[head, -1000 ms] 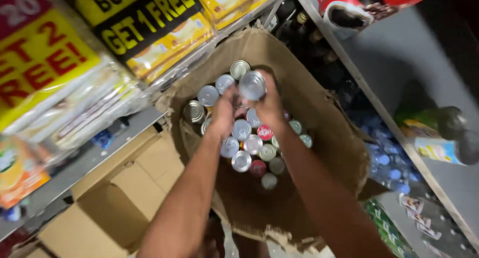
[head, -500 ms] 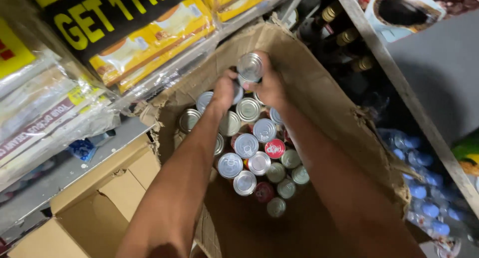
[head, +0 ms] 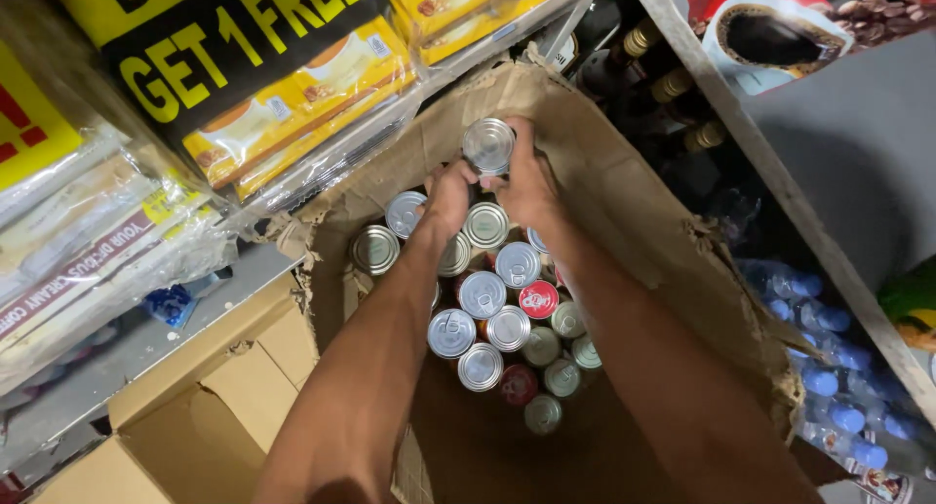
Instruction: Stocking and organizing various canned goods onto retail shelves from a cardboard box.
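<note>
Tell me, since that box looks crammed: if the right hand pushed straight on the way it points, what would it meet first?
Probably the far wall of the cardboard box, just past the right hand and its can; depth is unclear.

Cans (head: pixel 483 294) crowd box (head: pixel 624 173); front prob. free.

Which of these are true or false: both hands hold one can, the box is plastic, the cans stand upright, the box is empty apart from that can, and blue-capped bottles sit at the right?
1. Both hands hold one can. True: the left hand and right hand grip a silver-topped can together.
2. The box is plastic. False: it is a torn brown cardboard box.
3. The cans stand upright. True: the packed cans show their round tops.
4. The box holds nothing else. False: many cans fill it.
5. Blue-capped bottles sit at the right. True: the bottles lie there.
</note>
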